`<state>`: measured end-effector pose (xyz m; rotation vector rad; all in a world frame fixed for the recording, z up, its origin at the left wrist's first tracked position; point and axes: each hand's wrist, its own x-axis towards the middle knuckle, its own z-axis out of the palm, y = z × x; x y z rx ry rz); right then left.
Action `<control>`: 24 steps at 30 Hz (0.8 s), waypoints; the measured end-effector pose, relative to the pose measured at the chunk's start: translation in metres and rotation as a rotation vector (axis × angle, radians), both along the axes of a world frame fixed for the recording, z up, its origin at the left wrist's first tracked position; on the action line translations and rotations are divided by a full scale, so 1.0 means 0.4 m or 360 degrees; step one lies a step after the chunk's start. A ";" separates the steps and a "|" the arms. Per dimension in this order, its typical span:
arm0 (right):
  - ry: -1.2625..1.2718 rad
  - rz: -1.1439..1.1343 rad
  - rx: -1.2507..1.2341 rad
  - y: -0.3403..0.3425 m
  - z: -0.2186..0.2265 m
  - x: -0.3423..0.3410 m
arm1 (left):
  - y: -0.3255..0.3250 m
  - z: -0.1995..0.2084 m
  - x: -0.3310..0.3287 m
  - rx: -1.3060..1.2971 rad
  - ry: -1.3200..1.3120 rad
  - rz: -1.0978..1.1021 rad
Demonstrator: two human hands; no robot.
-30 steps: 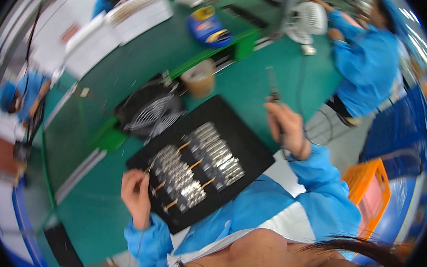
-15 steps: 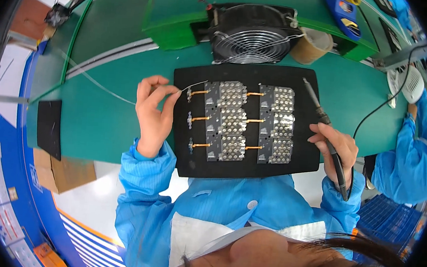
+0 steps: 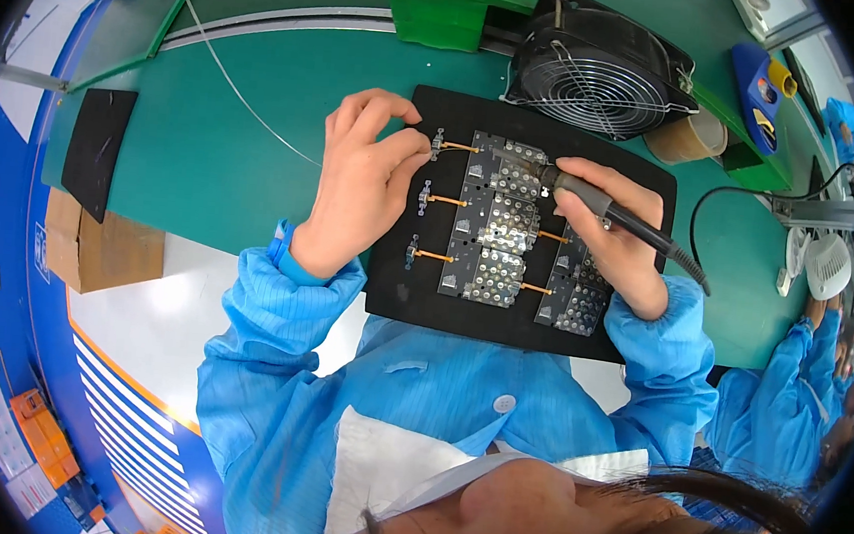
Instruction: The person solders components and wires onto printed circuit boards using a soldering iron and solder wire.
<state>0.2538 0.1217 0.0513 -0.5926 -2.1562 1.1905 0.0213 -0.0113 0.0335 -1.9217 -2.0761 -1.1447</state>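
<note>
My left hand (image 3: 366,177) is closed, thumb and forefinger pinching a thin solder wire (image 3: 244,100) beside the topmost small connector (image 3: 438,145). My right hand (image 3: 619,227) grips a soldering iron (image 3: 650,234) by its dark handle. Its slim front end points left across the topmost dark circuit board (image 3: 480,166), whose silvery round parts stand in rows. Exactly where the tip ends is hard to make out. Boards lie in two columns on a black mat (image 3: 401,275), with short orange strips between them and out to the small connectors. My right hand covers part of the right column.
Behind the mat stands a black fan (image 3: 603,75) with a wire guard, next to a tan tub (image 3: 688,137). A blue holder (image 3: 756,97) stands at the far right. The iron's cable (image 3: 728,197) runs rightward. A co-worker's blue sleeve (image 3: 771,415) shows at the right.
My right hand has brought the soldering iron leftward over the top boards. My left hand, still pinching the wire, has come closer to the top connector. The whole view has shifted and tilted.
</note>
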 end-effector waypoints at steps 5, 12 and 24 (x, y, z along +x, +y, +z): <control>-0.0079 0.0060 0.0045 -0.001 -0.023 -0.006 | 0.002 -0.007 -0.003 -0.0003 0.0002 -0.0012; -0.0107 0.0102 0.0108 0.006 -0.020 -0.011 | 0.004 -0.009 -0.006 0.0001 -0.0005 -0.0017; -0.0112 0.0143 0.0149 0.004 -0.017 -0.012 | 0.031 -0.020 0.000 -0.0007 -0.0015 -0.0119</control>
